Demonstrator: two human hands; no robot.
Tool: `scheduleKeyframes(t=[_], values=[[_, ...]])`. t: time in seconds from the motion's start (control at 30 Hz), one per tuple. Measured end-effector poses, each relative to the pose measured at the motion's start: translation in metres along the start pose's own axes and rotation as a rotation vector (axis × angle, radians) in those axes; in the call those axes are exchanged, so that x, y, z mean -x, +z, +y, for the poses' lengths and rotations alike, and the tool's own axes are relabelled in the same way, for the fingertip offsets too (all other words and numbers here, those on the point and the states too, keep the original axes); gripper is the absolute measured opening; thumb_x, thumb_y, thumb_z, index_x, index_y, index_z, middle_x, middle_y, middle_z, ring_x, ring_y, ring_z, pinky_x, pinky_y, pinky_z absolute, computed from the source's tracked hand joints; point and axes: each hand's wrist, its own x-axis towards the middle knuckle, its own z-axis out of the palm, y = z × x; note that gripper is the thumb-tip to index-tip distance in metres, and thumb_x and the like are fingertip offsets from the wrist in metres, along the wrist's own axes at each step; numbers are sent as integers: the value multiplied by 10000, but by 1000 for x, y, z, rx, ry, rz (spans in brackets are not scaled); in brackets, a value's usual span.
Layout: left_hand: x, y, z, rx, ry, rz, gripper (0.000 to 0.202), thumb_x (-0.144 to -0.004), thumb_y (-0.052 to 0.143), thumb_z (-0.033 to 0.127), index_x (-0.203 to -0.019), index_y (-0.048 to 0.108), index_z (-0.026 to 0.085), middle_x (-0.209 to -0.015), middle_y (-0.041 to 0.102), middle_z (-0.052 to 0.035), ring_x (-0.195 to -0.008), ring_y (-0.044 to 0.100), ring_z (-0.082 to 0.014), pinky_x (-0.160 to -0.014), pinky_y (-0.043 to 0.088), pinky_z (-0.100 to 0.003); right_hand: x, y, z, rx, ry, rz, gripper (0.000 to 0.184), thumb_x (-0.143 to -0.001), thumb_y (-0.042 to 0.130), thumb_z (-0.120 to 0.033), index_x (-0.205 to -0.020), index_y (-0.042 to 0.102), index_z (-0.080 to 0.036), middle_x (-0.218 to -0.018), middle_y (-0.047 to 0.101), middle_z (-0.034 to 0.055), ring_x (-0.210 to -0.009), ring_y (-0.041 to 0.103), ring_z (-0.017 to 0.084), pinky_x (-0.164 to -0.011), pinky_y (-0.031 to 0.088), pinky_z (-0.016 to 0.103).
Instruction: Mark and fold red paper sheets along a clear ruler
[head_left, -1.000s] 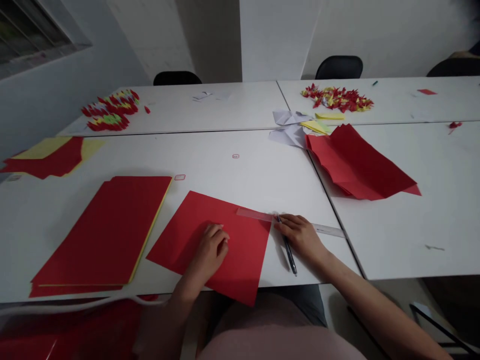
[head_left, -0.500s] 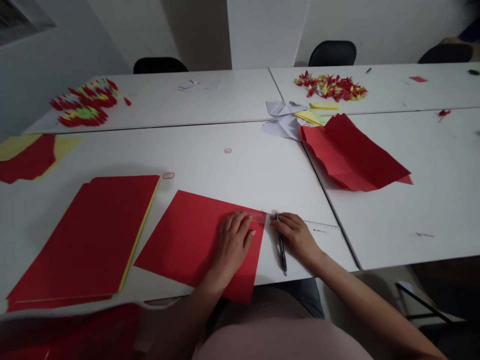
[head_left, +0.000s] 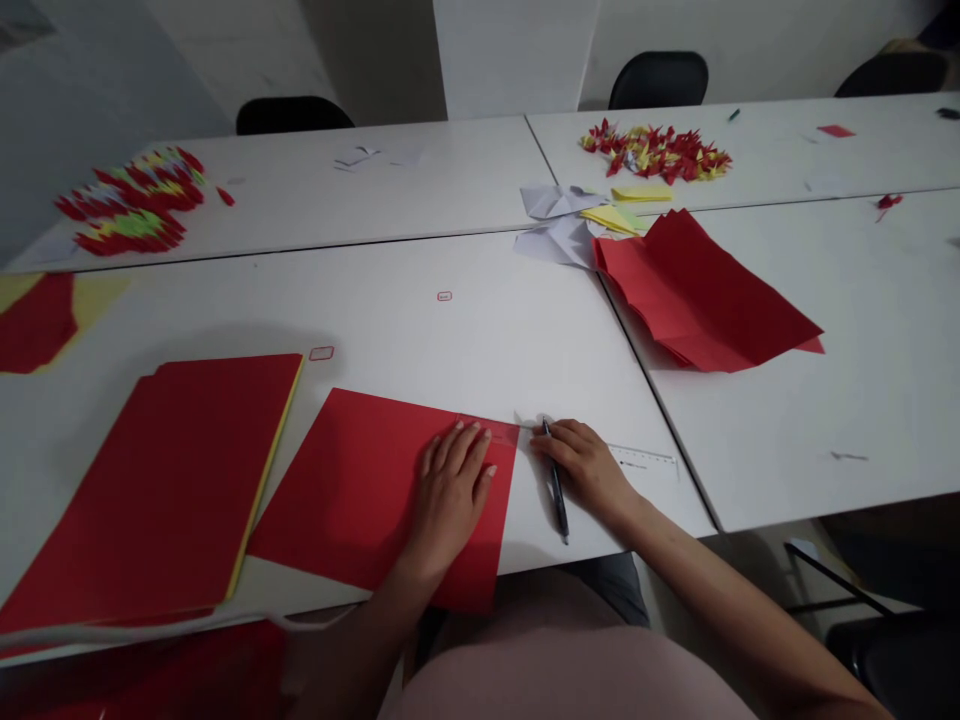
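Note:
Palm down, my left hand (head_left: 450, 485) lies flat with fingers stretched out on a sheet of red paper (head_left: 337, 490), its fingertips at a clear ruler. The ruler (head_left: 641, 461) runs along the sheet's upper edge and on to the right over the table. To the right of the sheet, my right hand (head_left: 589, 465) is closed around a dark pen (head_left: 557, 495), whose lower end points toward me. That hand rests against the ruler and covers part of it. The red sheet's near corner hangs over the table edge.
A stack of red and yellow paper (head_left: 172, 470) is at left. Creased red sheets (head_left: 712, 300) lie at right beside white and yellow paper pieces (head_left: 559, 240). Folded paper piles (head_left: 667, 155) sit farther back. Seams run between the white tables (head_left: 375, 300); black chairs (head_left: 660, 80) stand behind.
The camera view has shifted slightly, so most things sit a little farther left. Both hands keep nearly the same pose on the paper, ruler and pen.

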Motion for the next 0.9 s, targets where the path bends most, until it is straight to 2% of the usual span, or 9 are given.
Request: scheduleKeyframes(t=[0.53, 0.63, 0.77, 0.9], values=[[-1, -3, 1, 18, 15, 20, 315, -972, 525, 231, -1272, 611, 183, -1351, 614, -104, -1274, 527, -281, -1103, 390, -516, -2, -5, -3, -67, 47, -3, 305, -848, 524, -16, -1080, 618, -190, -1010, 690, 110, -967, 603, 252, -789, 512, 391], [-2, -3, 1, 19, 15, 19, 311, -972, 522, 223, -1265, 618, 185, -1351, 617, -102, -1273, 529, -281, -1102, 387, -515, -3, -5, -4, -91, 58, 4, 247, -872, 538, -51, -1059, 617, -192, -979, 690, 105, -938, 602, 246, -790, 517, 392], [-2, -3, 0, 23, 12, 11, 311, -971, 521, 216, -1265, 620, 192, -1360, 613, -96, -1281, 524, -277, -1109, 377, -508, -5, -7, -6, -128, 74, 19, 125, -925, 572, -173, -1042, 615, -178, -934, 691, 106, -899, 597, 246, -785, 527, 401], [-2, -4, 0, 35, 2, 2, 318, -980, 507, 222, -1280, 611, 202, -1375, 604, -91, -1295, 514, -270, -1117, 367, -508, -6, -9, -6, -159, 98, 27, 151, -955, 531, -179, -1072, 627, -184, -917, 691, 97, -867, 603, 231, -773, 533, 393]])
